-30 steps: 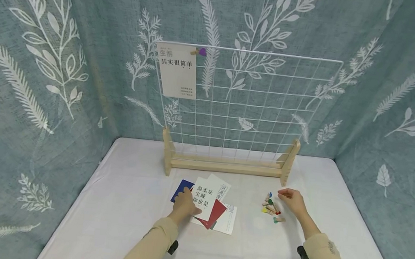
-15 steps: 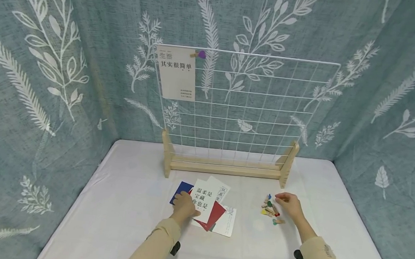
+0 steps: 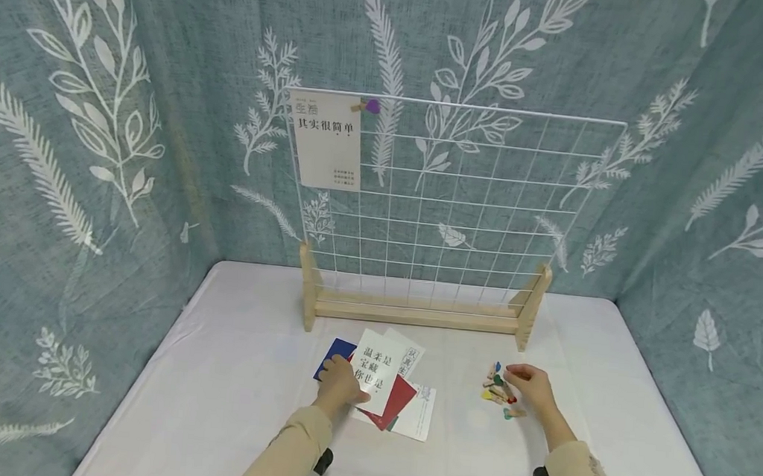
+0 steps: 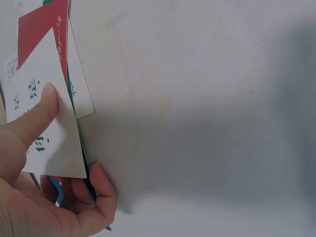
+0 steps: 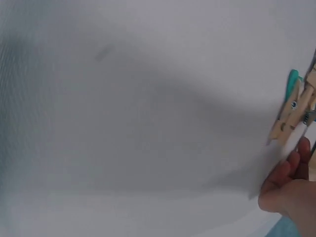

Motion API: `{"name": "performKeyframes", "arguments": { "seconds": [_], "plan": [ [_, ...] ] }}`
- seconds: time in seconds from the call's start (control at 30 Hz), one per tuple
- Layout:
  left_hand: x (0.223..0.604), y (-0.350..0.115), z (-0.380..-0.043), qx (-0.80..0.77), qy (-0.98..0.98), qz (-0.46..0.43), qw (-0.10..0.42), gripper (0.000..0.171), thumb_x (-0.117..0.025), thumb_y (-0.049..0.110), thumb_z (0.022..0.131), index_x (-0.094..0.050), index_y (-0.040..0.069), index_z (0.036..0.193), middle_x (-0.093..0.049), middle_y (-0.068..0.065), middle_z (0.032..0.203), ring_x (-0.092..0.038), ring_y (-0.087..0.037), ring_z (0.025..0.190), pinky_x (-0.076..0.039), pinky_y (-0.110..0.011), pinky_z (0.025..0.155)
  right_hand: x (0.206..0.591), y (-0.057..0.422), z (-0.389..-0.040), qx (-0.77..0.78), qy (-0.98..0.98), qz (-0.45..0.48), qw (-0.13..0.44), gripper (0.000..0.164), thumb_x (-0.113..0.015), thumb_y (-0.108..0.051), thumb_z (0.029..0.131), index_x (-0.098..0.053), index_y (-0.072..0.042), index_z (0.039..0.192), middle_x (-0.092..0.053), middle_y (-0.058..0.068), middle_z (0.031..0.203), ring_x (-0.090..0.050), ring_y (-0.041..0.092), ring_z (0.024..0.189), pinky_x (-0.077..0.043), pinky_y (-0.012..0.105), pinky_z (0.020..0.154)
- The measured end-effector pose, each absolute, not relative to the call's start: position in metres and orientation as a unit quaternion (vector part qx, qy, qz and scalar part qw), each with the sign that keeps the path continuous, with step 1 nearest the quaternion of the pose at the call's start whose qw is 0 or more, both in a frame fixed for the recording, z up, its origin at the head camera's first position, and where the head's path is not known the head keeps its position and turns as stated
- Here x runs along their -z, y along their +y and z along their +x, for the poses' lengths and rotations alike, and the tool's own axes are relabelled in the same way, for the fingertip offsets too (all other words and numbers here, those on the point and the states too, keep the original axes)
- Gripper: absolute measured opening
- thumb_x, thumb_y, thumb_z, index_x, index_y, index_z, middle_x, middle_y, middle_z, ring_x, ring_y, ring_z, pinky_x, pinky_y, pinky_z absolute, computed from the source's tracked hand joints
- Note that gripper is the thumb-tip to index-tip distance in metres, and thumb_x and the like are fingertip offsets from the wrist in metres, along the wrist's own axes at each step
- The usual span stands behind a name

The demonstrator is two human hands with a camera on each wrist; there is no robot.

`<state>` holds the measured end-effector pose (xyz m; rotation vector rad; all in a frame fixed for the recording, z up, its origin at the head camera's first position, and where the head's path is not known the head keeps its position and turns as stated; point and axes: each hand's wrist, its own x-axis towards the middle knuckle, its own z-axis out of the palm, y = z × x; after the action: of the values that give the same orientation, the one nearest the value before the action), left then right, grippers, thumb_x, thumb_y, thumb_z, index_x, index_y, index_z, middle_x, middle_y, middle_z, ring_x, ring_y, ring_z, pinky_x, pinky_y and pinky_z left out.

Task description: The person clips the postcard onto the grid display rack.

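My left hand (image 3: pixel 338 385) grips the lower left edge of a white postcard (image 3: pixel 376 370) with green lettering. In the left wrist view the thumb lies on its face, with the fingers curled underneath. Below and beside it are a red card (image 3: pixel 401 398), a dark blue card (image 3: pixel 334 354) and other white cards (image 3: pixel 416 418). My right hand (image 3: pixel 534 384) hovers low beside a small pile of wooden clothespins (image 3: pixel 497 387) with coloured tops. In the right wrist view its loosely bent fingers are close to several clothespins (image 5: pixel 296 106), and nothing shows between them; part of the hand is cut off.
Behind the cards stands a white wire grid (image 3: pixel 455 199) on a wooden base (image 3: pixel 416 315). A white card (image 3: pixel 327 144) hangs at its upper left, held by a clothespin with a purple top (image 3: pixel 370 106). A leaf-patterned cloth (image 3: pixel 190 103) surrounds the white table (image 3: pixel 244 362).
My right hand has shifted slightly left and closer to the clothespins. The left hand stays on the postcard, nearly unmoved. The head view has tilted up a little.
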<state>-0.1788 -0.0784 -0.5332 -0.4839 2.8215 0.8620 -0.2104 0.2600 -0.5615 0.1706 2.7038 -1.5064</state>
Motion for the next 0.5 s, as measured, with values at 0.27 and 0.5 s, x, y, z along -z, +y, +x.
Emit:
{"name": "performKeyframes", "arguments": {
  "seconds": [0.27,0.5],
  "plan": [
    [0.535,-0.082,-0.182,-0.278,0.946,-0.144,0.085,0.081,-0.088,0.018,0.062,-0.041,-0.016,0.12,-0.045,-0.035,0.111,-0.049,-0.047,0.102,-0.048,-0.053,0.089,0.567,0.26,-0.216,0.519,0.852,0.06,0.031,0.028,-0.06,-0.007,0.089,-0.059,0.016,0.106,-0.066,0.017,0.095,-0.051,0.002,0.074,-0.043,0.014,0.066],
    [0.541,-0.085,-0.187,-0.273,0.95,-0.13,0.082,0.079,-0.088,0.019,0.064,-0.045,-0.014,0.122,-0.044,-0.036,0.115,-0.048,-0.048,0.105,-0.047,-0.054,0.09,0.565,0.26,-0.222,0.514,0.855,0.053,0.045,0.028,-0.062,-0.009,0.089,-0.06,0.014,0.104,-0.065,0.006,0.086,-0.05,0.004,0.073,-0.043,0.018,0.066]
  ]
}}
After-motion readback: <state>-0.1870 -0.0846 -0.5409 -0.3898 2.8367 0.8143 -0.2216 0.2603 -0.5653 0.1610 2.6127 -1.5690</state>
